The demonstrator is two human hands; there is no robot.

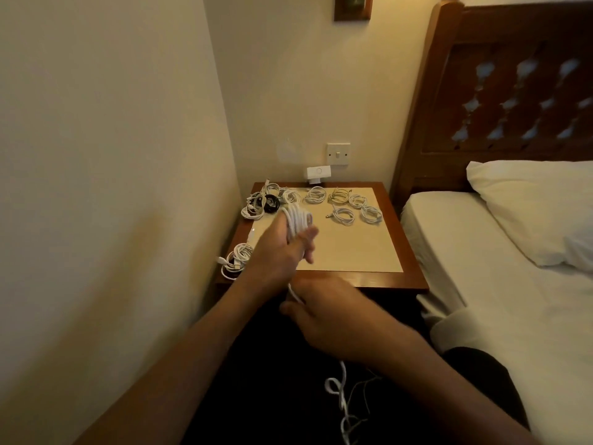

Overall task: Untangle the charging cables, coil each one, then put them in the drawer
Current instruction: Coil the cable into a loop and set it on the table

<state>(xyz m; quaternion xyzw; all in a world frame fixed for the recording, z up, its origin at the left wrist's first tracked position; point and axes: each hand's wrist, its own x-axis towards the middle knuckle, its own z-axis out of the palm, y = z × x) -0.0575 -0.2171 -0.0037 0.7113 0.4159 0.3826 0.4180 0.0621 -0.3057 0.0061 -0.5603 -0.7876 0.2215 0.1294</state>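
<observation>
Currently mid-coil. Thin white flexible charging cable [296, 221] sits as several loops wound round the fingers of the left hand [284, 248], raised above the brown wooden bedside table [398, 277]. That hand is motion-blurred, so I cannot tell whether the thumb clamps the loops.

Below the coil and nearer the body, the right hand [327, 316] pinches the same cable between thumb and curled fingers. Beneath this pinch the free tail hangs slack and kinked against a dark area. Beyond the coil, small finished white cable coils [343, 216] lie on the table, with more off to its left. Drawer not in view.

Handling, as judged:
- Light, limp, probably slick-jacketed.
- Loops likely to spring open if let go.
- Best taken across the whole bundle, pinching all loops together.
- Feeding hand wants light tension, sliding rather than tugging.
- Plug ends look like the weak points; avoid bending there.
</observation>
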